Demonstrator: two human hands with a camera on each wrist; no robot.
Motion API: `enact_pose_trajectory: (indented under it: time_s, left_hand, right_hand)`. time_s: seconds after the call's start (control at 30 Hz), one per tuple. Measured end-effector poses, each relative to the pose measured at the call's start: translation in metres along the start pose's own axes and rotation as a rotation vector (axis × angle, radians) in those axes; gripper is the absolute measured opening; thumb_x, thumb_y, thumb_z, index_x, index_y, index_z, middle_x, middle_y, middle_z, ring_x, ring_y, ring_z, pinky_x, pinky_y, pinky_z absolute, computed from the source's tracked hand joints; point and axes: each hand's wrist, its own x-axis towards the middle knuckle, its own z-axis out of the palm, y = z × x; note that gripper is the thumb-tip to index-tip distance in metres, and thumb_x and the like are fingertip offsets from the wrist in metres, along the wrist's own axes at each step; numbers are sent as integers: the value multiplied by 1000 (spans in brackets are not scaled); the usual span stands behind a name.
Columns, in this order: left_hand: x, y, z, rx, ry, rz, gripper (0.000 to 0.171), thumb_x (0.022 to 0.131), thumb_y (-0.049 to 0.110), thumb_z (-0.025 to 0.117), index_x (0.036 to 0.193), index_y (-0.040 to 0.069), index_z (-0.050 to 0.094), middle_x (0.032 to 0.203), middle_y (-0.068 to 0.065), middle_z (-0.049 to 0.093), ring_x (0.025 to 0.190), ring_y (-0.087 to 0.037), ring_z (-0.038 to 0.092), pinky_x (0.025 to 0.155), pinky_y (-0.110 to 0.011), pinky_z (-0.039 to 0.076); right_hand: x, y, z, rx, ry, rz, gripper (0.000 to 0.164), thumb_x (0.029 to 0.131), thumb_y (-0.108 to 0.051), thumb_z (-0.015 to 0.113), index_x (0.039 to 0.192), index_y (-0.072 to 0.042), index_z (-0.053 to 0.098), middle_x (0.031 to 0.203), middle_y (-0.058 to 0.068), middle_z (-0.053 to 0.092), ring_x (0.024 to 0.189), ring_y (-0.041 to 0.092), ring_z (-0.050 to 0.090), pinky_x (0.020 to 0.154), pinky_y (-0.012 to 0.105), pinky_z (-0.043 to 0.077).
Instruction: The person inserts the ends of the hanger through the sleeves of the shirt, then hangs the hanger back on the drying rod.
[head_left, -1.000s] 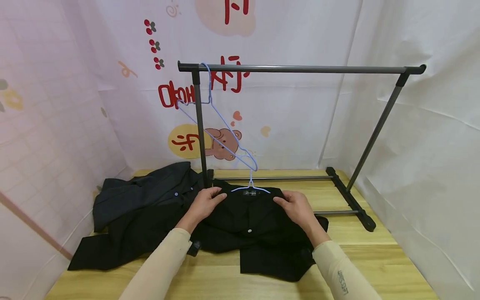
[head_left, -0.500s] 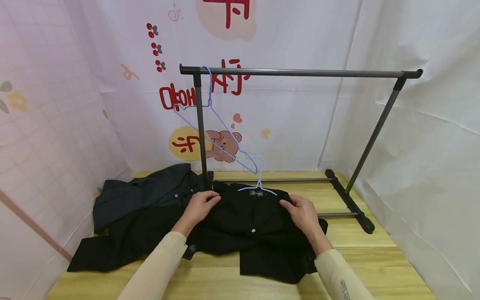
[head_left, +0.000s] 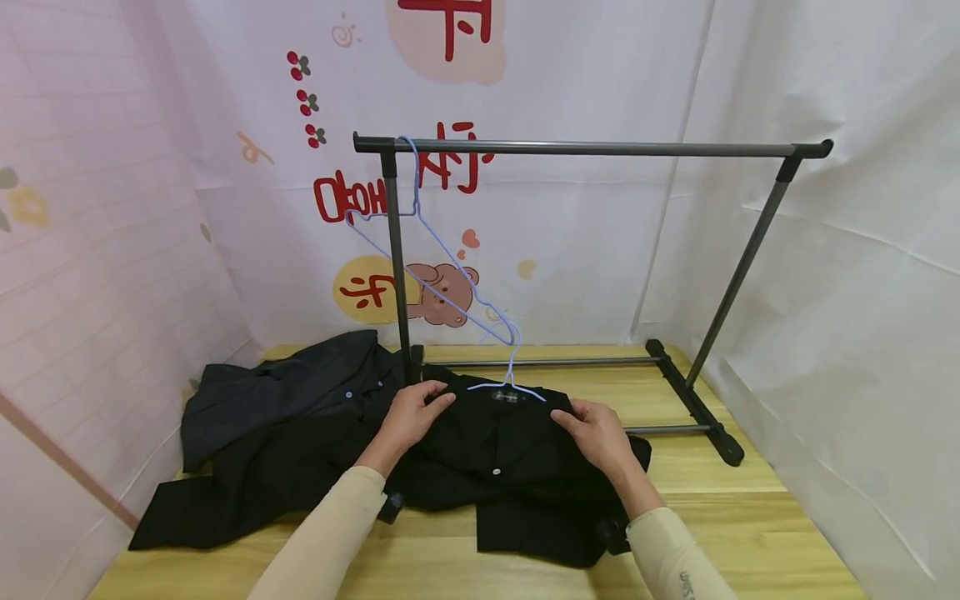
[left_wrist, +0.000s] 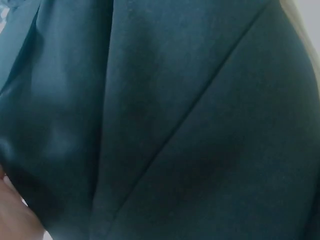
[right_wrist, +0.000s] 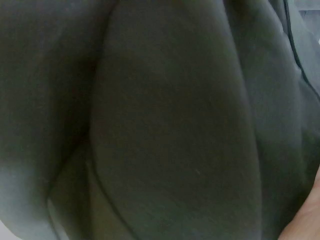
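A black shirt [head_left: 517,450] with a white button is held up by its shoulders between my two hands. My left hand [head_left: 411,414] pinches its left shoulder, thumb on top of the cloth. At the other shoulder my right hand [head_left: 596,432] pinches the fabric the same way. A light blue hanger [head_left: 510,377] sits inside the collar, its hook standing up and its arms running under the cloth. Dark shirt fabric [left_wrist: 170,120] fills the left wrist view, and the right wrist view likewise shows folds of the shirt [right_wrist: 175,125].
A grey clothes rack [head_left: 600,149] stands behind the shirt on the wooden table [head_left: 720,533]. From its bar's left end hangs a bare blue hanger [head_left: 450,254], its lower corner overlapping the held hanger's hook. A dark garment [head_left: 285,417] with blue buttons lies to the left.
The shirt and its hanger shifted slightly right, then back left and a little lower in view. Both hands kept their hold on the shoulders. The rack's hanger stays on the bar.
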Motion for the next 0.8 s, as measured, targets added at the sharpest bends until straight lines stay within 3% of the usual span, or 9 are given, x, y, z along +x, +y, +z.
enact_pose_trajectory:
  time_s: [0.13, 0.23, 0.37, 0.5, 0.63, 0.77, 0.8]
  left_hand:
    - [1, -6, -10, 33, 1, -3, 36, 99, 33, 63, 124, 9, 68, 127, -10, 64, 120, -31, 58, 100, -52, 44]
    - [2, -15, -20, 36, 29, -54, 36, 99, 31, 64, 127, 10, 67, 130, -11, 62, 123, -32, 55, 102, -53, 41]
    - [-1, -28, -32, -5, 59, -117, 37, 100, 26, 62, 133, 7, 63, 134, -16, 60, 125, -35, 52, 104, -54, 40]
    - [-3, -35, -39, -13, 61, -127, 38, 101, 25, 61, 132, 4, 63, 129, -17, 62, 121, -36, 55, 101, -53, 42]
    - [-8, -40, -46, 26, 51, -154, 36, 101, 25, 60, 128, 2, 65, 124, -17, 65, 114, -36, 59, 99, -54, 43]
    - [-11, -46, -53, 86, 42, -183, 36, 101, 24, 60, 127, 0, 65, 132, -22, 60, 119, -39, 55, 101, -55, 42]
    - [-12, -47, -54, 91, 32, -194, 36, 101, 24, 60, 127, 0, 65, 128, -23, 61, 115, -39, 57, 96, -53, 46]
  right_hand:
    - [0, 1, -10, -17, 45, 6, 27, 101, -31, 59, 88, -10, 69, 68, 1, 56, 67, 18, 54, 65, 33, 43]
    - [0, 4, -20, -21, 90, 36, 30, 101, -34, 59, 91, -9, 70, 75, 2, 63, 72, 18, 56, 67, 34, 45]
    - [0, 7, -29, -41, 140, 68, 34, 101, -37, 59, 88, -7, 68, 75, 3, 62, 72, 20, 55, 68, 35, 43]
    - [-3, 5, -38, -62, 205, 91, 35, 101, -36, 60, 85, -5, 67, 75, 6, 62, 73, 23, 54, 69, 36, 42]
    - [-6, 5, -48, -81, 304, 135, 40, 100, -36, 60, 78, -3, 62, 70, 6, 56, 70, 25, 51, 65, 35, 40]
    - [-7, 6, -54, -87, 387, 177, 41, 100, -37, 61, 81, -1, 64, 72, 8, 59, 71, 27, 53, 64, 35, 39]
    - [-8, 6, -54, -83, 400, 186, 40, 100, -37, 61, 83, -1, 65, 73, 8, 60, 72, 27, 53, 64, 36, 40]
